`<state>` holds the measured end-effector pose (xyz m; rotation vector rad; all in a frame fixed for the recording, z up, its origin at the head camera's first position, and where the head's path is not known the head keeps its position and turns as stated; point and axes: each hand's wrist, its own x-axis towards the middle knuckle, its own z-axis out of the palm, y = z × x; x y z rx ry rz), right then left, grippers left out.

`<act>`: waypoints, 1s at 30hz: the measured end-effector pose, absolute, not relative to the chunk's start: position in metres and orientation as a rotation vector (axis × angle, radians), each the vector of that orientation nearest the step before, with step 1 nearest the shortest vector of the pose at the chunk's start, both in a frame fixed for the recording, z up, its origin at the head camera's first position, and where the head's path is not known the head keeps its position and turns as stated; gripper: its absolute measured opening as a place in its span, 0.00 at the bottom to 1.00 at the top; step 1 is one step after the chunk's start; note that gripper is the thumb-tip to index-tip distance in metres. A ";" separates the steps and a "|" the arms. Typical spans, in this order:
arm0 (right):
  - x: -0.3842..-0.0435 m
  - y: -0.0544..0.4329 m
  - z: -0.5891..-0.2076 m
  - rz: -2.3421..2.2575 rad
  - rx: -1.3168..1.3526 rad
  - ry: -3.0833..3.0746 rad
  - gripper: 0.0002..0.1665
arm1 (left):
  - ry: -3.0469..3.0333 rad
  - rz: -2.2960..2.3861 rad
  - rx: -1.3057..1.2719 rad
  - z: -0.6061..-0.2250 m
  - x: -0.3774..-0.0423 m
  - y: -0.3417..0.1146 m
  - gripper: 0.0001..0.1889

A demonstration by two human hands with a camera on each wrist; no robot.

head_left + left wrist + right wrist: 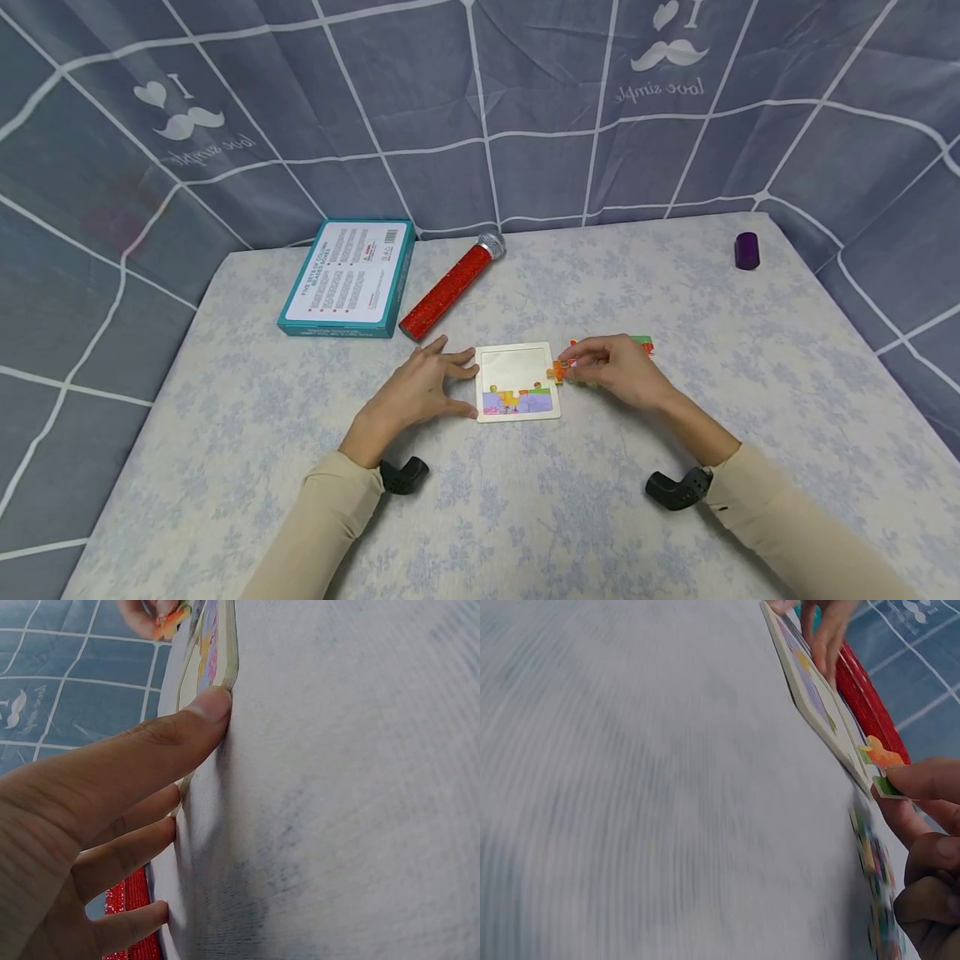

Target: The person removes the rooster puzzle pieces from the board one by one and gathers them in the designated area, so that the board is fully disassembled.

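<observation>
A square jigsaw puzzle board with a pale raised rim lies flat; joined purple, yellow and pink pieces fill its lower part. My left hand is spread at the board's left edge, the thumb touching its near corner and the other fingers along the side. Between thumb and fingertips, my right hand pinches an orange and green puzzle piece just over the board's right rim. Several loose puzzle pieces lie under and beyond that hand, partly hidden by it.
Behind my left hand lies a red glittery microphone, with a teal box to its left. A small dark purple cylinder is at the table's back right. A grey-blue checked cloth hangs behind the patterned tabletop.
</observation>
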<state>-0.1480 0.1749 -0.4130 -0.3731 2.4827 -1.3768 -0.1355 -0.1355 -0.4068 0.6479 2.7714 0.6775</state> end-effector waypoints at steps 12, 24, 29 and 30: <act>-0.137 0.238 -0.410 -1.361 -0.147 2.531 0.20 | 2.772 0.680 0.641 -0.407 -0.135 -0.136 0.35; -0.129 0.267 -0.410 -1.268 -0.068 2.599 0.22 | 2.775 0.686 0.639 -0.407 -0.135 -0.135 0.35; -0.128 0.267 -0.412 -1.216 -0.094 2.663 0.19 | 2.775 0.688 0.627 -0.408 -0.135 -0.135 0.35; -0.128 0.267 -0.412 -1.199 -0.097 2.680 0.18 | 2.775 0.690 0.627 -0.408 -0.135 -0.134 0.35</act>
